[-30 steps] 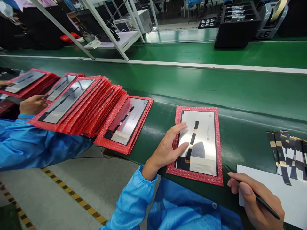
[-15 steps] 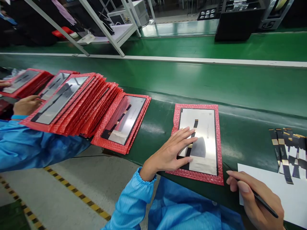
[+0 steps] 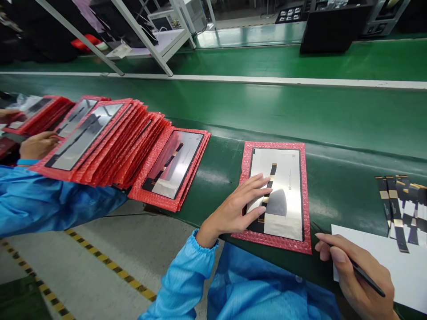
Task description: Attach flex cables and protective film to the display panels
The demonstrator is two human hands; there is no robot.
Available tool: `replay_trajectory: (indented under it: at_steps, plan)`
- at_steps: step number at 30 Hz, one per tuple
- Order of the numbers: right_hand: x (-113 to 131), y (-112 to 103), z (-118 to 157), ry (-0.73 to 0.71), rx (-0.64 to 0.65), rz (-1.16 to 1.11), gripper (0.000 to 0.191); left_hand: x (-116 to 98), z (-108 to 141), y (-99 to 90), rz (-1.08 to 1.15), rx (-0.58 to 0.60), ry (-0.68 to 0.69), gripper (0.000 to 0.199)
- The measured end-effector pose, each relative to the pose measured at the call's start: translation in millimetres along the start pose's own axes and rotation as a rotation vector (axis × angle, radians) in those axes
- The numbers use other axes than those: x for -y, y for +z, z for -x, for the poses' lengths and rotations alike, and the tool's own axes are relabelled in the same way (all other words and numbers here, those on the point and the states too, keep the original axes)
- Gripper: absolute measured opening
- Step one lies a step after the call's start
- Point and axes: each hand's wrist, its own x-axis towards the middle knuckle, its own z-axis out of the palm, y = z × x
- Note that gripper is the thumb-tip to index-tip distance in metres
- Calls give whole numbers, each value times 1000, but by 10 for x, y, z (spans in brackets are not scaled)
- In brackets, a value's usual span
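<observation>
Your left hand (image 3: pixel 238 209) lies flat, fingers spread and gripping nothing, on the left half of the display panel (image 3: pixel 283 195) at centre frame; fingertips touch its dark flex strip (image 3: pixel 268 189). The panel sits on a red bubble sleeve (image 3: pixel 305 200). Lower right, your right hand (image 3: pixel 355 275) pinches black tweezers (image 3: pixel 363 275) beside white paper (image 3: pixel 403 271).

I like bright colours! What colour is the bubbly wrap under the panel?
Red wrap, clearest in the head view.
</observation>
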Motion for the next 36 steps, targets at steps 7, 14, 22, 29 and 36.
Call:
replay_trajectory:
  at_steps: [7, 14, 22, 29, 36]
  plan:
    - [-5, 8, 10, -8, 8, 32, 23, 0, 44, 40, -100, -82, 26, 45]
    - [-62, 92, -74, -176, 183, 157, 39, -232, 145, 305, -335, -15, 7, 65]
    - [-70, 155, -133, -249, 279, 244, 57, -340, 189, 445, -329, -17, -60, 68]
    - [-72, 156, -132, -241, 276, 253, 55, -352, 242, 378, -317, 21, -65, 68]
    - [-185, 198, -102, -366, 160, 368, 57, -255, 350, 408, -701, -20, 57, 88]
